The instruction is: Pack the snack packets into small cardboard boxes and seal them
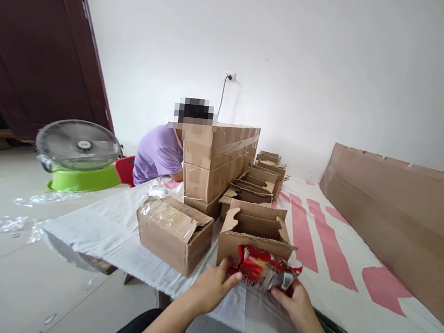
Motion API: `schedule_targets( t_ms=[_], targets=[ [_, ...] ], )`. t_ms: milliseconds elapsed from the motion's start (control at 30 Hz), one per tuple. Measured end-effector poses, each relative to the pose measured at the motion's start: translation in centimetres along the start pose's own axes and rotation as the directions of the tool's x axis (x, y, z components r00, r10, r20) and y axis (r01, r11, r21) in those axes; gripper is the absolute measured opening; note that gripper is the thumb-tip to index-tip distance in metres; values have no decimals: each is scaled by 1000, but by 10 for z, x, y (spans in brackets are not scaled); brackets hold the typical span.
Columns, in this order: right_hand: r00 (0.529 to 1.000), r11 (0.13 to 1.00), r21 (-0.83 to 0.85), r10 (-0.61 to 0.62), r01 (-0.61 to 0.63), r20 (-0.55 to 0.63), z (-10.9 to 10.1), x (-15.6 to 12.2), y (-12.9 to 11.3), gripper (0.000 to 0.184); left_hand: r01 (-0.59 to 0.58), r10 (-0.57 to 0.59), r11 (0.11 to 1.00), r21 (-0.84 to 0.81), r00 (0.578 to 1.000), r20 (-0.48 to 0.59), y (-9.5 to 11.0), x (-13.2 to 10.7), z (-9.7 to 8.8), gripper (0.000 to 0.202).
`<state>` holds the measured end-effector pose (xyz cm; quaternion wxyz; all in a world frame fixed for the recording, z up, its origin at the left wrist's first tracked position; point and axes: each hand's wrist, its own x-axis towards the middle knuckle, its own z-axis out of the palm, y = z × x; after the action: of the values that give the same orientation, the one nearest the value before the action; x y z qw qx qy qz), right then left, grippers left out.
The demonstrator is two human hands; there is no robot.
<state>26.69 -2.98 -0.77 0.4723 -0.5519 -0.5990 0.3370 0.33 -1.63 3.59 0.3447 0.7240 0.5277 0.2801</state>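
While beside box [252, 245], packet [264, 272] in both hands [210, 288] [297, 304]

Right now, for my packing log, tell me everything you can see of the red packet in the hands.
The red packet is a crinkled, glossy plastic wrapper with a paler, shiny middle and a white barcode patch near its right end. It lies roughly level, held above the white sheet just in front of an open cardboard carton. The left hand pinches its left end, the right hand its right end. Its print is unreadable.
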Motion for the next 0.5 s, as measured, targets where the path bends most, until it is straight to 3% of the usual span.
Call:
schedule_targets(
  t_ms=[67, 167, 333, 500],
  targets=[
    [999, 999, -39, 20, -18, 38, 9, -1, 11, 45, 16, -17, 993, 115, 1000, 12, -2, -1, 2, 42],
    [999, 997, -58, -49, 50, 21, 22, -3, 19, 53, -24, 25, 988, 152, 1000, -5, -5, 2, 3, 43],
    [993, 985, -126, -119, 116, -14, 27, -4, 22, 49, 5, -4, 995, 105, 1000, -11, -10, 12, 11, 45],
    [998, 958, -283, -55, 50, -7, 27, 13, 13, 44, 7, -6, 1000, 13, 997, -74, -14, 28, 19, 54]
  ],
)
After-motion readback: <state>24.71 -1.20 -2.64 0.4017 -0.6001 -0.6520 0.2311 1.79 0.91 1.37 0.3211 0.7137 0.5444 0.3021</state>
